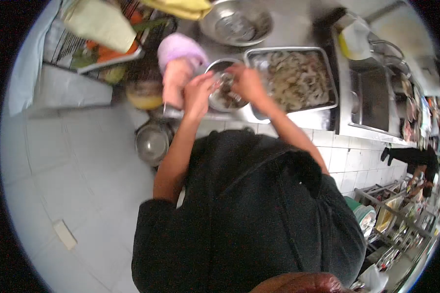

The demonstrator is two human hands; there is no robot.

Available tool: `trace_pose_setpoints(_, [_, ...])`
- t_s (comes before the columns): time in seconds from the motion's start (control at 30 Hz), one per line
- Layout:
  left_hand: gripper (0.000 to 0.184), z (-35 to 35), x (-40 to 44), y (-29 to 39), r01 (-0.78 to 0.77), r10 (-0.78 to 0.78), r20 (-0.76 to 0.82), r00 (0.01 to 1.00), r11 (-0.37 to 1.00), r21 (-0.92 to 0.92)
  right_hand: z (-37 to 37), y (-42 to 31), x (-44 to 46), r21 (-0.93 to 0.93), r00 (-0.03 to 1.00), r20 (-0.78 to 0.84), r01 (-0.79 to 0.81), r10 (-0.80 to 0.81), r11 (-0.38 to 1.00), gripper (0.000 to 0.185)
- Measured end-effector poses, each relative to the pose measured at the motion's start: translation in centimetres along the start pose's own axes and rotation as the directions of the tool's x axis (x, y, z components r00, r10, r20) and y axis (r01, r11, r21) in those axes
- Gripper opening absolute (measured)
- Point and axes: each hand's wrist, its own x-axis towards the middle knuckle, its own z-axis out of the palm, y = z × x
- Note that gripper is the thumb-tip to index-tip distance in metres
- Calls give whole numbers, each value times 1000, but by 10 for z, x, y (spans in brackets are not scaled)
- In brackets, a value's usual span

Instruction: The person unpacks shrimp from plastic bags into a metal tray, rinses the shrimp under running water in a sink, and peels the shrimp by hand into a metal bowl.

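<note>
A round metal bowl sits at the counter's front edge, with greyish, shiny pieces in it that look like shrimp. Over its left side is my left hand, fingers pinched together at the rim. Above the bowl's right side my right hand has its fingers curled inward, close to the left fingertips. What either hand pinches is too small and blurred to make out. Directly right of the bowl stands a rectangular metal tray, filled with greyish pieces that look like peeled shrimp.
A lilac bundle and a pinkish, long item lie left of my left hand. Behind stands a metal basin. Carrots and greens fill a rack at left. Another metal bowl is lower left; a person is far right.
</note>
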Motion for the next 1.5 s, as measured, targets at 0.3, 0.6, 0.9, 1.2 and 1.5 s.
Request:
trace_pose_setpoints(0.3, [25,-7,22,-27,147,-150,41,988,987,71,16,-13,-16,-203,964,-111,214,-240,955,16])
trace_pose_setpoints(0.6, [32,14,17,-13,225,-272,270,924,955,193,12,-6,-17,-195,982,-114,127,-151,973,21])
trace_pose_setpoints(0.9, [37,13,34,-21,230,-315,390,865,941,249,-3,-6,-23,-222,996,-60,52,-67,974,20])
trace_pose_setpoints(1.2, [42,6,32,-13,199,-253,284,925,958,205,1,-22,-19,-200,998,-33,37,-44,979,19])
trace_pose_setpoints(1.5, [42,-6,34,-7,239,-297,302,906,947,214,5,-30,-16,-263,998,-9,55,-59,963,17])
